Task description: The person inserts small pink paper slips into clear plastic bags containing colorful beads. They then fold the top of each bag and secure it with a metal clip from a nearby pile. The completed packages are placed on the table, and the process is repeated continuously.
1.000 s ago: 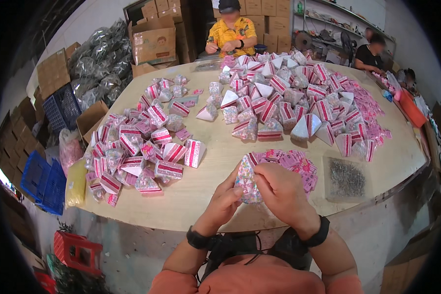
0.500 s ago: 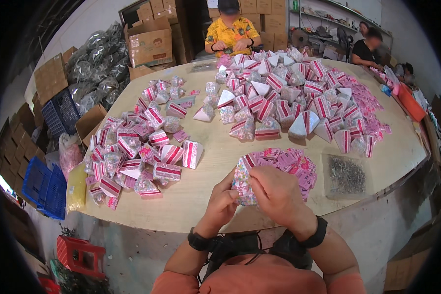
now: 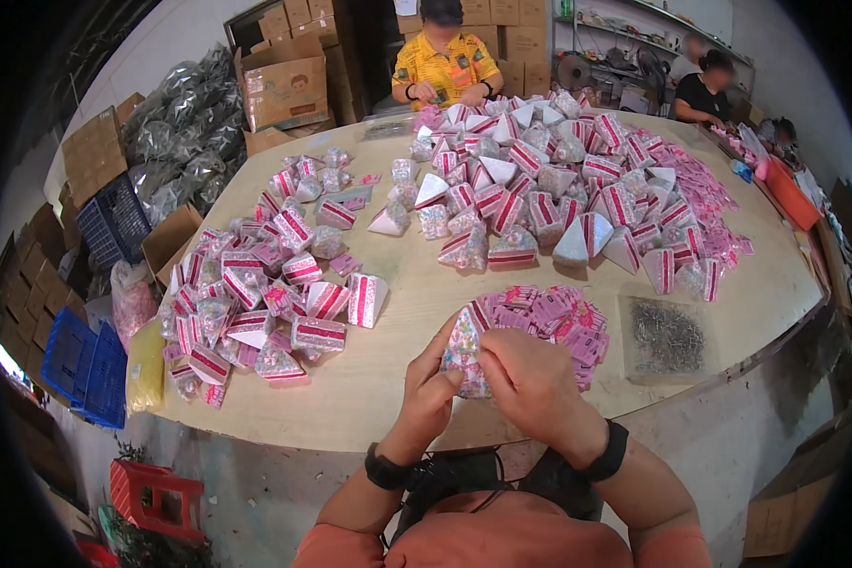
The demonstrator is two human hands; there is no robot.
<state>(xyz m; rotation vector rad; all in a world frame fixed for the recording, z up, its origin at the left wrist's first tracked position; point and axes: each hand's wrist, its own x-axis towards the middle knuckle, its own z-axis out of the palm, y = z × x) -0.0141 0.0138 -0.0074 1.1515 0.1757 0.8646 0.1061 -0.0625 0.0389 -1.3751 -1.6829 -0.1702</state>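
Note:
In front of me, close to the table's near edge, is a toy cake slice (image 3: 463,352) with a multicoloured sprinkle top and a pink stripe on its side. My left hand (image 3: 428,389) grips it from the left, thumb across its lower part. The fingers of my right hand (image 3: 534,376) are closed and pressed to its right edge; whether anything small sits between them is hidden. Just beyond my right hand lies a pile of pink printed cards (image 3: 563,322). To its right, a clear shallow tray (image 3: 672,377) holds many small metal pieces.
A large heap of similar cake slices (image 3: 549,189) covers the table's far middle, with pink cards along its right side. Another heap (image 3: 256,293) lies left. Opposite sits a person in yellow (image 3: 445,64); another in black (image 3: 702,97) is far right. Blue crates (image 3: 83,364) stand left.
The toy cake slice has turned slightly in my hands, its sprinkle top showing more fully. My hands have hardly shifted. Across the table, the person in yellow has moved their hands apart.

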